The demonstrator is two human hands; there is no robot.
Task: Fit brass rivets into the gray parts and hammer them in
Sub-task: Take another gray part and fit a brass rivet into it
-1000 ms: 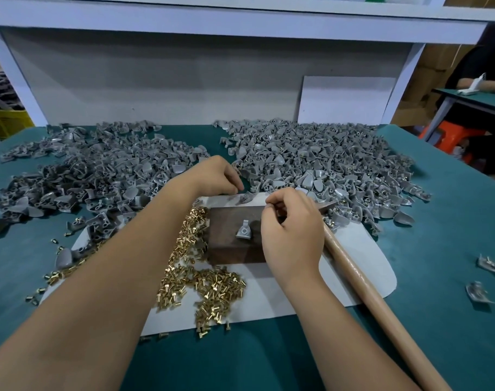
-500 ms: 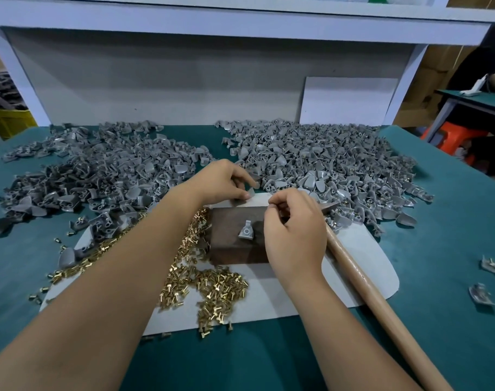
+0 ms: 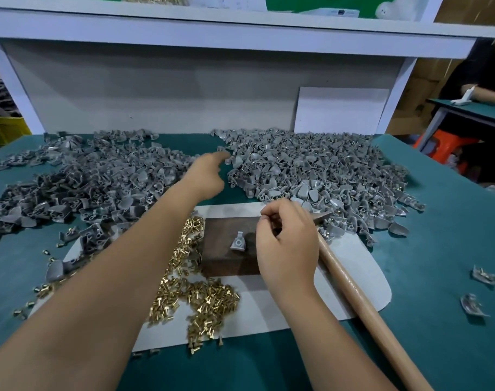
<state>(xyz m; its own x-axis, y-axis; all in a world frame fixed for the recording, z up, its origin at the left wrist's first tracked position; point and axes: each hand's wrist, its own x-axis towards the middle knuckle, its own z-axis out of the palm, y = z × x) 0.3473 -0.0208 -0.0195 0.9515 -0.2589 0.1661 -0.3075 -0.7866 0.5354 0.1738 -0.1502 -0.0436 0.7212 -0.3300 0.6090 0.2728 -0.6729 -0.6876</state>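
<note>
Centrally, wedge-shaped gray part [image 3: 238, 243] on dark block [image 3: 226, 261]

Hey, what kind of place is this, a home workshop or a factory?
Most likely a small factory assembly bench: large heaps of identical gray parts, a pile of brass rivets beside a dark block, and another person seated at a similar green-topped table on the right.

Green table [image 3: 438, 249] — two gray-part heaps [image 3: 79, 179] [image 3: 311, 165], white sheet [image 3: 353, 277], stray rivets [image 3: 46, 252], two loose parts [image 3: 485, 275] on right.
</note>
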